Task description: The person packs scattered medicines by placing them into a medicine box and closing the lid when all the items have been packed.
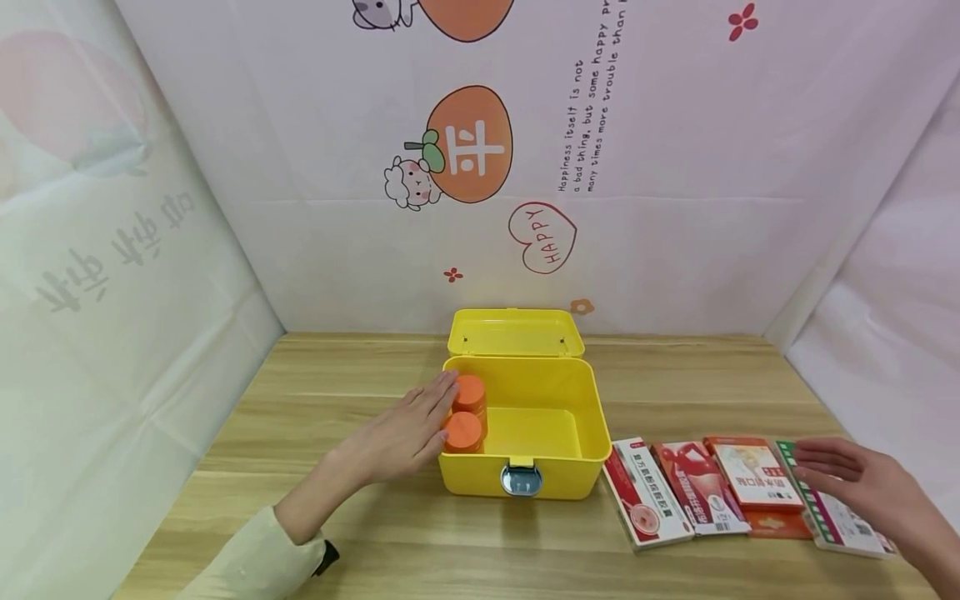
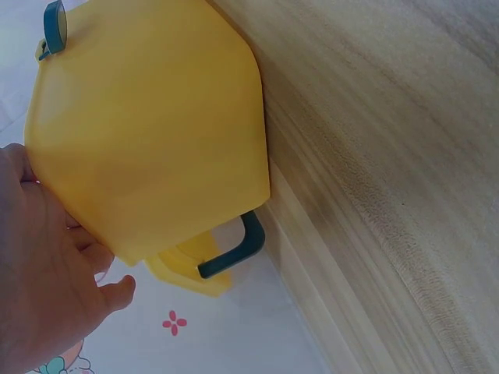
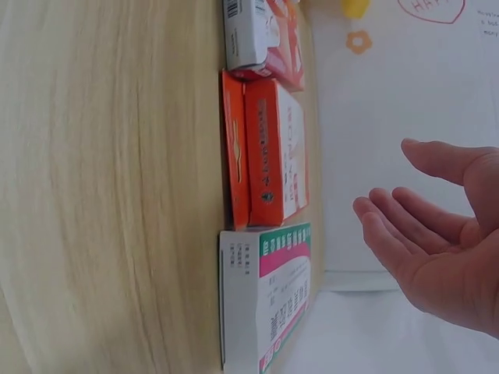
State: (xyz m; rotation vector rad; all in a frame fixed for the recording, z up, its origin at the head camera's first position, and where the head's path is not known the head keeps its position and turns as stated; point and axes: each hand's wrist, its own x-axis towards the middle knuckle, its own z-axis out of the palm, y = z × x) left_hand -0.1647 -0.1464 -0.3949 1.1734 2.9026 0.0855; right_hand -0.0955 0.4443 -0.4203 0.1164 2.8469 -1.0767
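Pale printed cloth (image 1: 675,258) is hanging behind a wood-grain table (image 1: 352,367), where a yellow box (image 1: 474,478) is standing, lid (image 1: 517,333) back, beside some cartons (image 1: 701,486). The left hand (image 1: 407,429) is lying across the box's left edge, fingers nearly straight; the right hand (image 1: 862,482) is hovering, loosely spread, above the end carton (image 1: 843,529). Two round orange containers (image 1: 462,432) are standing inside, by the left fingertips (image 1: 448,381), contact unclear.

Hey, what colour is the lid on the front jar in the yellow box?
The lid is orange; the head view shows it best.
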